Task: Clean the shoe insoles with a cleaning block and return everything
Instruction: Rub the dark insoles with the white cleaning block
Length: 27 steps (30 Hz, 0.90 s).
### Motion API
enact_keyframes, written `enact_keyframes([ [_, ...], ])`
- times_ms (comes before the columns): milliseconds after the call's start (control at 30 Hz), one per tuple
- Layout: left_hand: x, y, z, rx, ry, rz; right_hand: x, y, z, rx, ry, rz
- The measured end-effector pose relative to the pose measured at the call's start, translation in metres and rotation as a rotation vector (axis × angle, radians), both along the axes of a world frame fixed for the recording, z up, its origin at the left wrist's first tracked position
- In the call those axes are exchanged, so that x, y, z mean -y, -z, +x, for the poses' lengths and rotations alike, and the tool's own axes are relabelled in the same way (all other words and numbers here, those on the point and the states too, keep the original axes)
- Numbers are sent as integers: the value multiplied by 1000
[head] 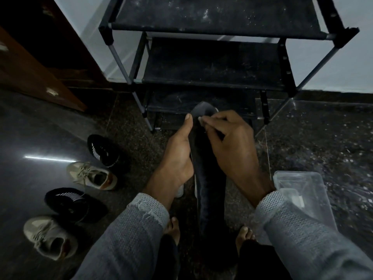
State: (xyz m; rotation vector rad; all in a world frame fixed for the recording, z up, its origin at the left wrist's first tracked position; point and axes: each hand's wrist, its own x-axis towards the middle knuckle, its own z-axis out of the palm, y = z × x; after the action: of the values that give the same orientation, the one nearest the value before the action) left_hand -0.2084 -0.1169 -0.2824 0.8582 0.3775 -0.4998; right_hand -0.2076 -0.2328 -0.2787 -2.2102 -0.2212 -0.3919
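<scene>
Gripping the dark, long insole with my left hand, I pinch a small pale cleaning block in my right hand fingers at its rounded toe end; no readable writing.

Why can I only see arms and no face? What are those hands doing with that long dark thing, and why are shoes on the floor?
There is no machine here. A person wears a camera on their head, so the one picture looks down at their own arms in grey sleeves and their bare feet.

The long dark thing is a shoe insole, the soft pad that lies inside a shoe. The left hand grips it along its side. The right hand pinches something small and pale against the top of the insole, probably the cleaning block, though it is mostly hidden.

On the dark floor to the left lie four shoes: two black sneakers and two beige sneakers. To the right lies a clear plastic box. Ahead stands a black shoe rack.
</scene>
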Motion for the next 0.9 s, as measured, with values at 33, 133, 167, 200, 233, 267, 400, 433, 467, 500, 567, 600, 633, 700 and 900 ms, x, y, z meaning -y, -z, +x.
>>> enact_keyframes([
  [33,1,-1,0,2,9,3,3,0,3,1,41,4],
  [133,5,0,-1,19,35,29,10,-2,9,-5,116,23],
  [167,6,0,-2,23,45,33,9,-2,9,-3,113,26],
  [200,6,0,-2,24,48,35,7,-2,7,1,93,27],
  [233,6,0,-2,20,42,34,3,-2,4,3,57,27],
  [267,4,2,-2,20,28,34,-1,-2,-1,5,12,23],
  [400,-3,3,0,17,-16,28,-8,-2,-8,55,-112,-86],
  [433,-3,2,0,7,-12,15,-6,-1,-7,60,-109,-105],
  [467,-3,2,1,1,-4,-1,-3,-1,-5,57,-90,-113],
  [500,-2,1,0,-3,6,-16,0,0,-3,48,-59,-113],
  [567,1,-1,0,0,14,-18,6,0,3,22,20,-77],
  [600,2,-1,0,4,9,-16,8,0,5,6,49,-51],
  [633,3,0,0,7,7,-16,8,0,6,-5,62,-32],
  [700,3,0,0,3,6,-9,4,0,3,-3,29,-22],
  [900,-6,2,3,4,-53,57,-10,1,-13,37,-150,-90],
])
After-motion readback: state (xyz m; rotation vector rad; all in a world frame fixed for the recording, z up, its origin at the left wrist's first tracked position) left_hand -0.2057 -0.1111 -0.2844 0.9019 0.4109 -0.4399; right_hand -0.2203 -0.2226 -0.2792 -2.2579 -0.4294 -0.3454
